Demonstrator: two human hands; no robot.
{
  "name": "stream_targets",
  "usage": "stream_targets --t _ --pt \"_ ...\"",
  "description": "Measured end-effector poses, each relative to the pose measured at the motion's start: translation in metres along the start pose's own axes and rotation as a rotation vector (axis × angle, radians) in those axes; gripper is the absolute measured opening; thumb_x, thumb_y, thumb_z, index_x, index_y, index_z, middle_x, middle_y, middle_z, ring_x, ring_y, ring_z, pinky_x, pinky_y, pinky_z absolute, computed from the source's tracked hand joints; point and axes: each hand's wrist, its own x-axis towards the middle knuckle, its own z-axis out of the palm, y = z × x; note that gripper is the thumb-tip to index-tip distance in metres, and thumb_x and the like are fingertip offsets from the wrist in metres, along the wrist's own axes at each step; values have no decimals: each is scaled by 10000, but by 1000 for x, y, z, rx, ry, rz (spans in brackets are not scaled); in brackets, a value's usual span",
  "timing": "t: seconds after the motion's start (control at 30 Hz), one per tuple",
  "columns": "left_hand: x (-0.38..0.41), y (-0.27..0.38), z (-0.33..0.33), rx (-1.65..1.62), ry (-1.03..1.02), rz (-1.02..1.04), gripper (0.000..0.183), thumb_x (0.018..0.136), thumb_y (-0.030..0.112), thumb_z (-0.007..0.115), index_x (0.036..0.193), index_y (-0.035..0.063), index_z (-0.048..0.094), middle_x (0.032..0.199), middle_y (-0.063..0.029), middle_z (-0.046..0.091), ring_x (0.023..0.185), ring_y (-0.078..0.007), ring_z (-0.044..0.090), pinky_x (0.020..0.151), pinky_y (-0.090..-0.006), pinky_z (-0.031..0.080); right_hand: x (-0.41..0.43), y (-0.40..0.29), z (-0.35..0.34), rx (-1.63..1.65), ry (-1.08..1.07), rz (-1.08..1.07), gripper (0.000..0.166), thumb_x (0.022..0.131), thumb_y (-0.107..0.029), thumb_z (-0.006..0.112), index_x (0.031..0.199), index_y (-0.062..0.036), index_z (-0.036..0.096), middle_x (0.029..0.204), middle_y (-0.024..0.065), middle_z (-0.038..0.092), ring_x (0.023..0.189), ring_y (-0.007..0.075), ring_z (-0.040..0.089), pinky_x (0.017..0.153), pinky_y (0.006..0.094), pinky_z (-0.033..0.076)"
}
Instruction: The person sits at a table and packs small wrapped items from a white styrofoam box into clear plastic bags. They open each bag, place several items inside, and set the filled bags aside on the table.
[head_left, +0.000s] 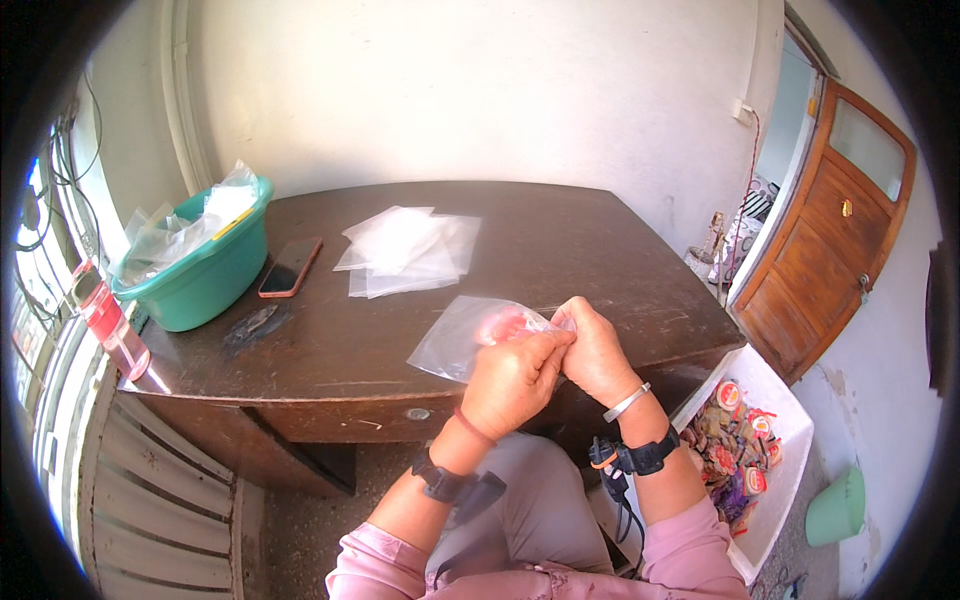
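Note:
A clear plastic zip bag lies over the front edge of a dark wooden desk, with a blurred pink and red item inside it. My left hand pinches the bag's right end between thumb and fingers. Close against it, my right hand grips the same end, and the fingertips of both hands meet there. What the fingers cover cannot be seen. Beyond the bag, several flat clear plastic bags rest in a loose pile.
A green plastic basin holding plastic bags stands at the desk's left, beside a smartphone and a pink bottle. Right of my legs, a white foam box contains many small wrapped packets. A green bucket is farther right.

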Motion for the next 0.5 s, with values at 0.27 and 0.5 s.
stream_targets --t 0.27,0.5 --pt "-1 2 2 27 50 -35 228 909 73 670 1131 92 720 967 -155 743 862 -347 732 738 -421 586 0 1 2 131 -39 12 205 856 4 681 1004 -66 557 900 187 685 871 405 677 757 421 531" --pt "-1 2 9 117 173 56 165 919 83 685 1074 87 740 785 -141 710 693 -337 696 603 -419 550 -2 -1 -1 71 -84 2 223 838 -21 721 983 -55 554 861 172 669 822 384 664 744 407 526"
